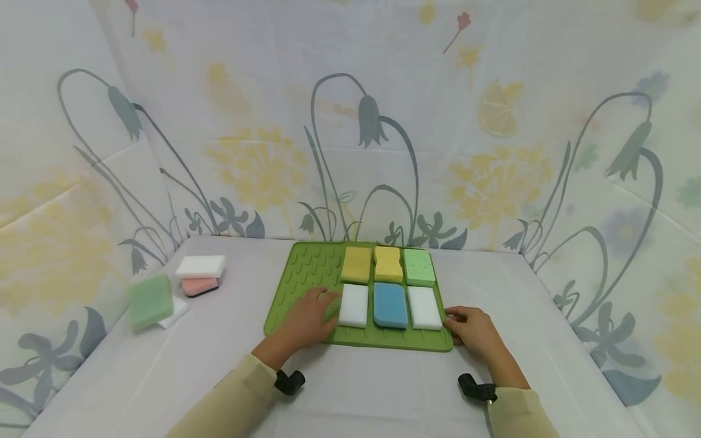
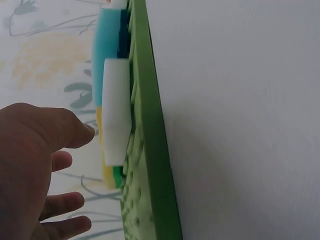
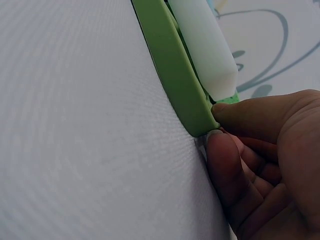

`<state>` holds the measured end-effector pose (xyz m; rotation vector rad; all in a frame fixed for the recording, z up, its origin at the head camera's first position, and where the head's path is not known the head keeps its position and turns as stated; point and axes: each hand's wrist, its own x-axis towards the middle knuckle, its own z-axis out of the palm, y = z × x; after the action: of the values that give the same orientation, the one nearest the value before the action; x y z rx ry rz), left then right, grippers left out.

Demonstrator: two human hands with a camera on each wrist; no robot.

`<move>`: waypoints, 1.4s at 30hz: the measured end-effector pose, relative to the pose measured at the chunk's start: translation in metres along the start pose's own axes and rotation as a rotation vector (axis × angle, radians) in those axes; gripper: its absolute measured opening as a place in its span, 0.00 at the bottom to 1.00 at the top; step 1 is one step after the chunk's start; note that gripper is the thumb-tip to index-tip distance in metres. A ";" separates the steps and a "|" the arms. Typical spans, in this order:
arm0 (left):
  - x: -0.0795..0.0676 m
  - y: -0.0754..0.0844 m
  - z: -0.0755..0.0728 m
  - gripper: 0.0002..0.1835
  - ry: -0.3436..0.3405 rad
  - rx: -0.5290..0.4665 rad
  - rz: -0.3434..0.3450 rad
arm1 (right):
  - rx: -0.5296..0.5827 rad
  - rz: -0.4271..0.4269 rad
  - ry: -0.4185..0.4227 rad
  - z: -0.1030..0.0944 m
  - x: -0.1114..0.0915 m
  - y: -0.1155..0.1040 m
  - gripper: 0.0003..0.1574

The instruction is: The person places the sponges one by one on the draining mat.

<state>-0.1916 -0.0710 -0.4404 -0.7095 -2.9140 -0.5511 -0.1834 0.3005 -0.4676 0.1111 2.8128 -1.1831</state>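
Note:
A green ridged drying mat (image 1: pixel 306 274) lies on the table with sponges in two rows. At the back are a plain yellow sponge (image 1: pixel 356 264), a yellow sponge with wavy sides (image 1: pixel 388 264) and a light green sponge (image 1: pixel 419 267). The front row has a white sponge (image 1: pixel 353 305), a blue sponge (image 1: pixel 390 305) and another white sponge (image 1: pixel 424 308). My right hand (image 1: pixel 472 328) pinches the mat's right edge near the front corner, thumb on top. Beside the left white sponge, my left hand (image 1: pixel 306 321) hovers over the mat with fingers spread, holding nothing.
On the left of the table, a white sponge (image 1: pixel 200 266) rests on a pink sponge (image 1: pixel 199 286) with a dark underside. Nearby, a green sponge (image 1: pixel 151 300) lies partly over a white piece (image 1: pixel 176 312). A flower-printed cloth (image 1: pixel 350 152) stands behind the table.

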 end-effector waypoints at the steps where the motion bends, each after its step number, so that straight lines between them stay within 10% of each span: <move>1: -0.001 -0.003 -0.002 0.27 0.008 0.004 -0.006 | -0.001 0.000 -0.001 0.000 0.000 0.000 0.26; 42: -0.081 -0.136 -0.089 0.27 0.167 0.203 -0.325 | -0.060 -0.018 -0.005 -0.001 -0.001 -0.001 0.28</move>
<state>-0.1819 -0.2509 -0.4155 -0.1565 -2.8824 -0.3132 -0.1828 0.3004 -0.4668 0.0790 2.8480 -1.0997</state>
